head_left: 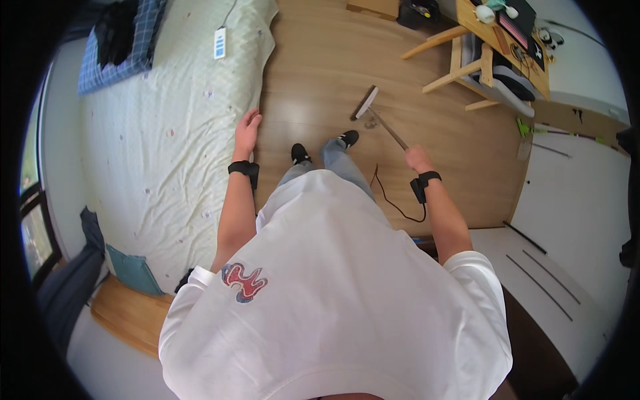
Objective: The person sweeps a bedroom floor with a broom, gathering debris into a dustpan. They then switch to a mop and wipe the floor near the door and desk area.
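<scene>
My right hand point(419, 159) is wrapped round the handle of a broom point(389, 129). The broom's white head with dark bristles rests on the wooden floor ahead of my feet. A small dark clump of dust or hair point(371, 124) lies beside the head, close to the handle. Over the right edge of the bed point(153, 140) hangs my left hand point(247, 133), holding nothing, its fingers loosely stretched out. Whether it touches the bed sheet I cannot tell. Both wrists wear black straps with a small dark box.
My black shoes point(301, 154) stand on the floor. A wooden chair point(467, 70) and desk point(487, 30) are at the far right. A white power strip point(220, 43) lies on the bed. A dark cable point(400, 208) trails near my right wrist; a white wardrobe point(580, 193) stands right.
</scene>
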{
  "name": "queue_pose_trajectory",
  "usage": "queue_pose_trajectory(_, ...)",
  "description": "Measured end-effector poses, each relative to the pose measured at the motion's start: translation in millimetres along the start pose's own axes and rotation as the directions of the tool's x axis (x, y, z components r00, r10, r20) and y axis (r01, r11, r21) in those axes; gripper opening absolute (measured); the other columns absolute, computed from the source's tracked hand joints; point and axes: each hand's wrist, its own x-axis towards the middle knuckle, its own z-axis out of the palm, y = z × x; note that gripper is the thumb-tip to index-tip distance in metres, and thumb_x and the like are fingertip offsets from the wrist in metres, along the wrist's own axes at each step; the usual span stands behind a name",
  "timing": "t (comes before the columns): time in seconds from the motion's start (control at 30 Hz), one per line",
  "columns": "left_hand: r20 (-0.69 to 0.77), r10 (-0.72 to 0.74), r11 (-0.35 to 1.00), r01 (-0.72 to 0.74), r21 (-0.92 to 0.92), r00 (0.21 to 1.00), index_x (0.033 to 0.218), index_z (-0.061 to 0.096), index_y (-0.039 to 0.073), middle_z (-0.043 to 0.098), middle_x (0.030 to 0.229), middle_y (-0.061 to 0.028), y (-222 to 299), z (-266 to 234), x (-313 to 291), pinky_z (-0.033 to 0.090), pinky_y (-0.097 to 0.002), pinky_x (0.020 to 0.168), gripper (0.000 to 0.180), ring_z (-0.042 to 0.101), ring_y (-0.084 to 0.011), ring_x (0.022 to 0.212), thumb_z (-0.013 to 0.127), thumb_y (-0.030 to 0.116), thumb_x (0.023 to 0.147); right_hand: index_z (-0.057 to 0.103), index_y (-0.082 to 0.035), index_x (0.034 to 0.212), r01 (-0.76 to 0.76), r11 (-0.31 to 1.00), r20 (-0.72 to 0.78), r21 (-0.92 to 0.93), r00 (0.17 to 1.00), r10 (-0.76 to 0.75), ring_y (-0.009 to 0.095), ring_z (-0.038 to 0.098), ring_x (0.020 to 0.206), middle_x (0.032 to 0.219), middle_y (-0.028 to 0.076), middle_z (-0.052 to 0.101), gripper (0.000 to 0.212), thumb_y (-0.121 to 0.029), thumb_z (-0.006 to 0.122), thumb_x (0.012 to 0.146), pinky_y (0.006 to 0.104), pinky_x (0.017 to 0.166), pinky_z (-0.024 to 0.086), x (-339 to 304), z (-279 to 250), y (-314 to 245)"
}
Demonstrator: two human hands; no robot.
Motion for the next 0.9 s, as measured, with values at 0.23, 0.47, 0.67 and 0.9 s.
queue_pose_trajectory(0.23, -0.065, 0.010, 0.999, -0.013, -0.042, 0.998, 0.129, 0.055, 0.005, 0.058, 0.126, -0.0079, -23.3, -53.7, -31.5, 0.041, -0.0331, 0.095, 0.045, 0.053, -0.0199, 0.115, 0.055, 0.030, 0.092, 0.068, 0.003, 0.091, 0.188, 0.980, -0.013, -0.071, 0.982, -0.189, 0.044, 0.061, 0.092, 0.099, 0.025, 0.065, 0.030, -0.021, 0.050, 0.087, 0.0478, 0.081, 0.050, -38.3, -9.6, -112.3)
queue_pose_trajectory(0.47, -0.159, 0.006, 0.984, -0.034, -0.173, 0.987, 0.128, 0.053, -0.002, 0.058, 0.127, -0.0152, -32.3, -77.3, -51.2, 0.041, -0.0305, 0.099, 0.044, 0.055, -0.0207, 0.115, 0.057, 0.019, 0.090, 0.069, 0.001, 0.090, 0.393, 0.884, 0.050, -0.251, 0.918, -0.394, 0.041, 0.063, 0.093, 0.100, 0.024, 0.065, 0.024, -0.017, 0.054, 0.084, 0.0464, 0.079, 0.052, -70.3, -4.2, -216.0)
queue_pose_trajectory(0.67, -0.259, -0.042, 0.978, -0.014, -0.209, 0.965, 0.127, 0.054, -0.001, 0.058, 0.127, -0.0136, -54.7, -90.4, -73.5, 0.041, -0.0305, 0.099, 0.042, 0.055, -0.0204, 0.116, 0.057, 0.019, 0.091, 0.069, -0.001, 0.090, 0.555, 0.744, 0.196, -0.372, 0.831, -0.521, 0.040, 0.064, 0.091, 0.096, 0.022, 0.066, 0.021, -0.015, 0.056, 0.081, 0.0455, 0.077, 0.054, -74.4, 23.1, -263.5)
queue_pose_trajectory(0.9, -0.266, -0.079, 0.983, 0.030, -0.182, 0.961, 0.128, 0.054, 0.001, 0.059, 0.127, -0.0105, -70.0, -78.8, -100.0, 0.042, -0.0301, 0.095, 0.042, 0.055, -0.0186, 0.114, 0.055, 0.022, 0.092, 0.069, -0.006, 0.093, 0.604, 0.722, 0.189, -0.339, 0.795, -0.577, 0.038, 0.065, 0.088, 0.092, 0.020, 0.067, 0.019, -0.015, 0.056, 0.083, 0.0461, 0.074, 0.054, -68.1, 72.1, -251.7)
